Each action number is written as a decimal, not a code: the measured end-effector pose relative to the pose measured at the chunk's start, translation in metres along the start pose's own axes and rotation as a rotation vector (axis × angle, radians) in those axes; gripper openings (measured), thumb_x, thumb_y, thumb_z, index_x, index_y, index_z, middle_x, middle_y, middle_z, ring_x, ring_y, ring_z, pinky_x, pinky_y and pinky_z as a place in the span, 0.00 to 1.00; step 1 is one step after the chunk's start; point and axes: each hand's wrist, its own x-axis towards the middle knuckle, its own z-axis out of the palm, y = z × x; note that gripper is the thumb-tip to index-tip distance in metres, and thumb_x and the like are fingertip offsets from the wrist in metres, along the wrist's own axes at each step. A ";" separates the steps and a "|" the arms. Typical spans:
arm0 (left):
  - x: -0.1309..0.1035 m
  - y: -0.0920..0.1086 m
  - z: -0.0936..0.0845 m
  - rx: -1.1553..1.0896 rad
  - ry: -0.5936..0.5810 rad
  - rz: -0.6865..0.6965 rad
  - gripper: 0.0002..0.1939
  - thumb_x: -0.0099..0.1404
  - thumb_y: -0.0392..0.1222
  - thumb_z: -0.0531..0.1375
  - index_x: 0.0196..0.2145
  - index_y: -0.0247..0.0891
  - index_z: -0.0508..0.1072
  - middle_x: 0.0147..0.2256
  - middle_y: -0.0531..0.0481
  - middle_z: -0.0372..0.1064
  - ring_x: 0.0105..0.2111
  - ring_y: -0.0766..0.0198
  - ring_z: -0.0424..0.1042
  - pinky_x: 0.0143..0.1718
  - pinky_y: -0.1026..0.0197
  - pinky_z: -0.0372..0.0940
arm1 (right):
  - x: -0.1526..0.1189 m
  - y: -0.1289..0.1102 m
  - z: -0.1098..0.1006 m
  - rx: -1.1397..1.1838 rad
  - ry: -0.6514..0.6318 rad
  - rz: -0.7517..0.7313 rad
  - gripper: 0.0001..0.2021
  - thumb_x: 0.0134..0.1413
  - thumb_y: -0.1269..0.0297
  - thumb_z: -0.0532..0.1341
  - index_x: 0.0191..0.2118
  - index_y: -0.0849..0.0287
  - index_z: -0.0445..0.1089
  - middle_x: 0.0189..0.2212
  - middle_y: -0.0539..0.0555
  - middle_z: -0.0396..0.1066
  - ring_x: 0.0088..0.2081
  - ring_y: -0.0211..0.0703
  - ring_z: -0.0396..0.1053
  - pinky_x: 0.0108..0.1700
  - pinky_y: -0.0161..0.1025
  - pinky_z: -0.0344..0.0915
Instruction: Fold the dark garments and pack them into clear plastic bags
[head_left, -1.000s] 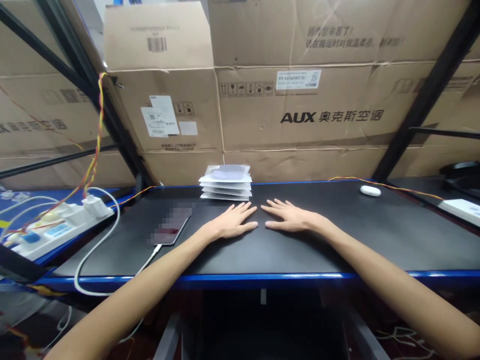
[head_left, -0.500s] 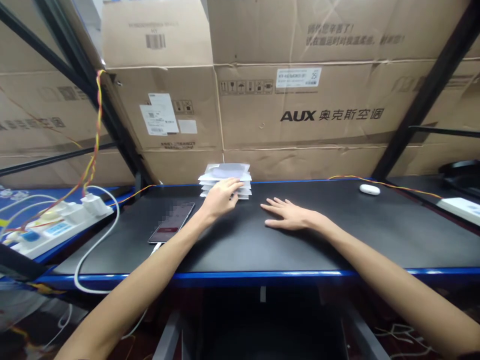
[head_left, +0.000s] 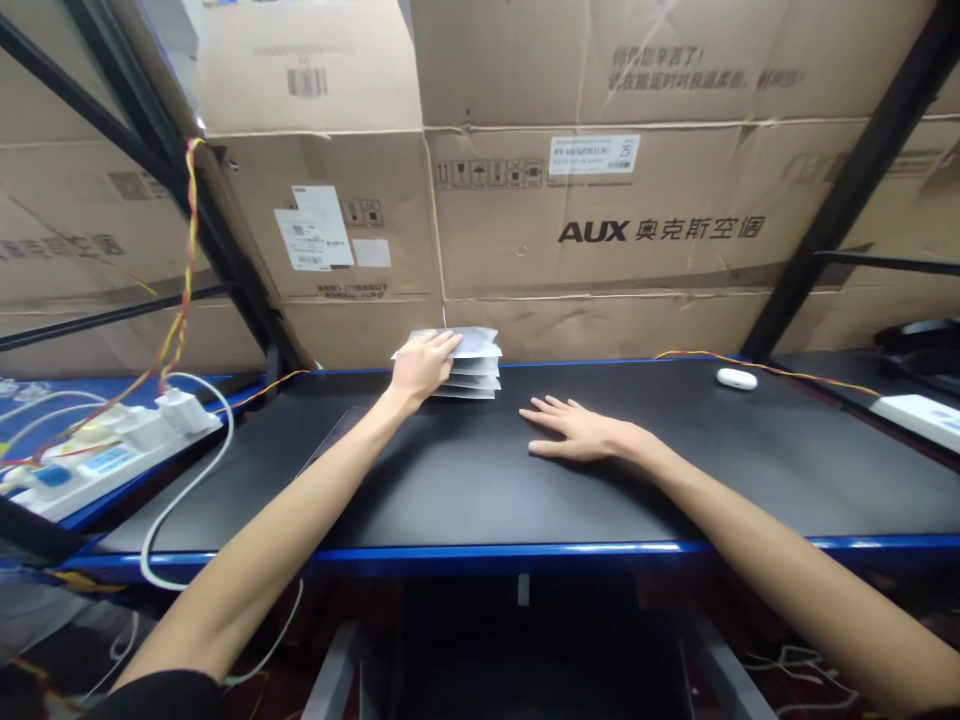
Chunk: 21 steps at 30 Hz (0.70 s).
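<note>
in the head view, the grip of the left hand (head_left: 421, 370) is narrow, fingers together and slightly bent over the upper left part of a stack of thin, flat, whitish packets (head_left: 476, 368). its thumb side is partly hidden, so i cannot tell whether it pinches the top packet or only rests on it. the stack stands at the back edge of the black, blue-edged bench (head_left: 495, 510), left of that edge's middle, just in front of the brown cardboard (head_left: 600, 330). from the left palm, most of the stack lies to the right; its long axis seems to run side to side, along the back edge, while the fingers slant across it, away and to the right.

the left hand is clearly the nearer. the right hand (head_left: 577, 433) is wide open, palm down and holding nothing, between the front and back edges; from it, the stack lies beyond and to the left, apart from its fingertips.
</note>
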 end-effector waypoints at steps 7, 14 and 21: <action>-0.043 0.051 -0.039 0.031 0.166 0.368 0.20 0.70 0.36 0.54 0.57 0.38 0.72 0.54 0.42 0.73 0.53 0.49 0.72 0.52 0.48 0.67 | -0.008 0.018 -0.013 -0.025 -0.024 0.068 0.43 0.56 0.30 0.52 0.71 0.48 0.49 0.72 0.54 0.40 0.72 0.60 0.32 0.70 0.60 0.38; -0.064 0.111 -0.031 -0.018 -0.032 0.582 0.19 0.70 0.35 0.54 0.56 0.32 0.71 0.50 0.40 0.75 0.41 0.55 0.76 0.44 0.53 0.69 | -0.013 0.057 -0.020 -0.094 0.022 0.252 0.34 0.64 0.46 0.51 0.70 0.58 0.54 0.71 0.61 0.46 0.71 0.64 0.38 0.69 0.60 0.44; -0.055 0.093 -0.036 -0.368 -0.325 0.554 0.28 0.67 0.40 0.57 0.64 0.40 0.62 0.62 0.45 0.65 0.59 0.55 0.67 0.59 0.53 0.64 | -0.008 0.054 -0.017 -0.144 0.255 0.187 0.29 0.65 0.62 0.48 0.69 0.59 0.55 0.69 0.58 0.53 0.70 0.56 0.48 0.69 0.55 0.49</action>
